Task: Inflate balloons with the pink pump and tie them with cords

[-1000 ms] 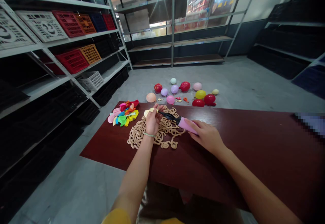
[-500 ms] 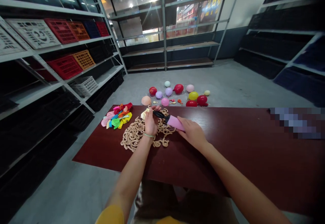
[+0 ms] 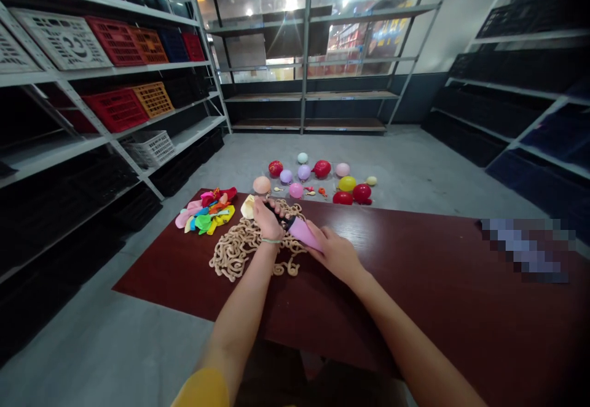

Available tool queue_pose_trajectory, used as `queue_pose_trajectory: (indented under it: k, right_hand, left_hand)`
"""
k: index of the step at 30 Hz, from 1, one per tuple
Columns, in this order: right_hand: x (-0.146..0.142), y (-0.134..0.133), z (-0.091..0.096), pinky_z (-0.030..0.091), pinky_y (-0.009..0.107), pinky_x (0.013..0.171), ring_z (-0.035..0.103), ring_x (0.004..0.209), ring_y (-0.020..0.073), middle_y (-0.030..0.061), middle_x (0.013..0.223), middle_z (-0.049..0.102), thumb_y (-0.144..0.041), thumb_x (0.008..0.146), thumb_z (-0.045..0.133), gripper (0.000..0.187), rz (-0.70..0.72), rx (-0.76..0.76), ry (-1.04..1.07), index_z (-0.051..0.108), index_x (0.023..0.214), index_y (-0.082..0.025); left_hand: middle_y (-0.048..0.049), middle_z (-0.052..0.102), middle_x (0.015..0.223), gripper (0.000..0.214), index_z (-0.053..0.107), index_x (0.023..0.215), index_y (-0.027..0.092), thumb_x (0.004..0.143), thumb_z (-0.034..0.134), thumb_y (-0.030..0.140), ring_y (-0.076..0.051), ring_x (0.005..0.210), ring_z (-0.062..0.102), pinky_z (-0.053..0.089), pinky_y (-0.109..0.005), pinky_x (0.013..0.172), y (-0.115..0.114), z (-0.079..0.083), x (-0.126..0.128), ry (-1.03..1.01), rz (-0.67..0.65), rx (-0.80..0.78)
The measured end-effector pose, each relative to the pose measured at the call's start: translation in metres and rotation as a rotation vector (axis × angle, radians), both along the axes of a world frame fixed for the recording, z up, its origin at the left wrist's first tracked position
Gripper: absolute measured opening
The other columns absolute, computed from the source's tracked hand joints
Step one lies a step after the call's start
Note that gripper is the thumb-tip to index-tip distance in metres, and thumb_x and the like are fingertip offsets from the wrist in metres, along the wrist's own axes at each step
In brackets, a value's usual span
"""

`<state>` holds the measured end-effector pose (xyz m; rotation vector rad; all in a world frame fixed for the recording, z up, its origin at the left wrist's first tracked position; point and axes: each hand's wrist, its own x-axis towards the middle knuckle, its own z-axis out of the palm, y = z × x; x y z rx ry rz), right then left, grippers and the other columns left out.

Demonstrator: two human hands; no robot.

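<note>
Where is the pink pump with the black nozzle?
The pink pump is mid head view, in the right hand, over the beige looped tangle on the red table, nozzle at the left hand.

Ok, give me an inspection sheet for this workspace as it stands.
Surface: dark red table, glossy.
Job's things: pink pump, black nozzle end toward a pale balloon.
Clutter: heap of flat coloured balloons; beige coiled strand under the hands.
Grips: left hand pinches the pale balloon; right hand wraps the pink pump.
Cables: nothing seen.
Surroundings: inflated balloons on the floor; crates on metal shelving.
</note>
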<state>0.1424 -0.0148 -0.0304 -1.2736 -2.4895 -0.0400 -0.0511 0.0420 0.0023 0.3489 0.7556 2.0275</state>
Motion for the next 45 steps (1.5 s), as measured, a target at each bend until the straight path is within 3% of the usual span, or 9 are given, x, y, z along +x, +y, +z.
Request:
queue_pose_trajectory:
  k: [2, 4, 8, 19, 22, 31, 35, 41, 45]
  right_hand:
    - [0.009, 0.007, 0.0, 0.043, 0.029, 0.072, 0.062, 0.094, 0.0224, 0.0098, 0.113, 0.064, -0.049, 0.096, 0.048, 0.062, 0.049, -0.002, -0.022, 0.035, 0.151, -0.023]
    - [0.022, 0.015, -0.001, 0.043, 0.03, 0.074, 0.062, 0.096, 0.0229, 0.0102, 0.114, 0.064, -0.045, 0.094, 0.052, 0.059, 0.065, 0.012, -0.054, 0.042, 0.147, -0.021]
    - [0.042, 0.021, 0.0, 0.041, 0.03, 0.074, 0.061, 0.094, 0.023, 0.0108, 0.114, 0.065, -0.033, 0.09, 0.056, 0.051, 0.027, 0.093, -0.124, 0.051, 0.14, -0.02]
    - [0.009, -0.008, -0.008, 0.04, 0.03, 0.065, 0.065, 0.088, 0.0217, 0.0091, 0.111, 0.068, -0.031, 0.088, 0.057, 0.057, -0.103, 0.096, -0.066, 0.045, 0.142, -0.018]
    - [0.01, -0.005, -0.006, 0.042, 0.029, 0.066, 0.065, 0.088, 0.0213, 0.009, 0.113, 0.068, -0.031, 0.089, 0.056, 0.058, -0.053, 0.091, -0.06, 0.044, 0.143, -0.018]
    - [0.043, 0.012, -0.003, 0.043, 0.03, 0.068, 0.065, 0.087, 0.0221, 0.0092, 0.108, 0.069, -0.032, 0.089, 0.055, 0.054, 0.071, 0.182, -0.111, 0.05, 0.142, -0.019]
    - [0.035, 0.006, -0.006, 0.042, 0.03, 0.065, 0.065, 0.086, 0.0221, 0.0093, 0.106, 0.069, -0.032, 0.09, 0.054, 0.056, 0.049, 0.185, -0.11, 0.047, 0.144, -0.019]
    - [0.007, -0.007, -0.012, 0.043, 0.029, 0.063, 0.067, 0.087, 0.0219, 0.0097, 0.111, 0.069, -0.034, 0.09, 0.054, 0.056, -0.06, 0.074, -0.026, 0.045, 0.143, -0.019]
    - [0.004, -0.001, -0.012, 0.046, 0.029, 0.068, 0.067, 0.09, 0.0217, 0.0099, 0.115, 0.069, -0.036, 0.092, 0.053, 0.056, 0.002, 0.064, 0.01, 0.044, 0.144, -0.02]
  left_hand:
    - [0.0037, 0.048, 0.065, 0.023, 0.052, 0.09, 0.018, 0.099, 0.042, 0.037, -0.008, 0.048, 0.043, 0.036, -0.02, 0.043, -0.002, 0.001, -0.02, -0.032, 0.125, 0.001]
    - [0.007, 0.035, 0.057, 0.022, 0.042, 0.08, 0.021, 0.097, 0.041, 0.034, -0.006, 0.041, 0.032, 0.023, -0.02, 0.038, -0.003, 0.004, -0.038, -0.06, 0.243, 0.003]
    - [0.0079, 0.034, 0.057, 0.022, 0.037, 0.078, 0.022, 0.091, 0.048, 0.035, -0.006, 0.04, 0.031, 0.021, -0.02, 0.039, -0.005, 0.007, -0.053, -0.078, 0.317, -0.007]
    - [0.0059, 0.043, 0.058, 0.018, 0.039, 0.078, 0.022, 0.09, 0.048, 0.033, -0.009, 0.043, 0.041, 0.034, -0.022, 0.043, -0.016, -0.012, 0.034, 0.025, 0.018, -0.089]
    - [0.0062, 0.042, 0.057, 0.017, 0.04, 0.077, 0.022, 0.087, 0.05, 0.031, -0.008, 0.042, 0.039, 0.032, -0.022, 0.042, -0.015, -0.013, 0.029, 0.012, 0.014, -0.096]
    - [0.0087, 0.039, 0.06, 0.019, 0.045, 0.089, 0.022, 0.085, 0.056, 0.036, -0.005, 0.042, 0.036, 0.028, -0.018, 0.043, -0.008, -0.005, -0.038, -0.022, 0.231, -0.049]
    - [0.0083, 0.039, 0.059, 0.022, 0.041, 0.082, 0.022, 0.087, 0.054, 0.039, -0.005, 0.042, 0.037, 0.027, -0.018, 0.042, -0.009, -0.007, -0.024, -0.027, 0.221, -0.04]
    - [0.0067, 0.043, 0.058, 0.024, 0.04, 0.079, 0.022, 0.092, 0.048, 0.04, -0.008, 0.041, 0.04, 0.031, -0.021, 0.04, -0.011, -0.02, 0.027, 0.046, 0.032, -0.109]
    - [0.0067, 0.041, 0.057, 0.023, 0.04, 0.078, 0.022, 0.092, 0.048, 0.038, -0.008, 0.039, 0.038, 0.028, -0.021, 0.038, -0.008, -0.018, 0.02, 0.04, 0.039, -0.113]
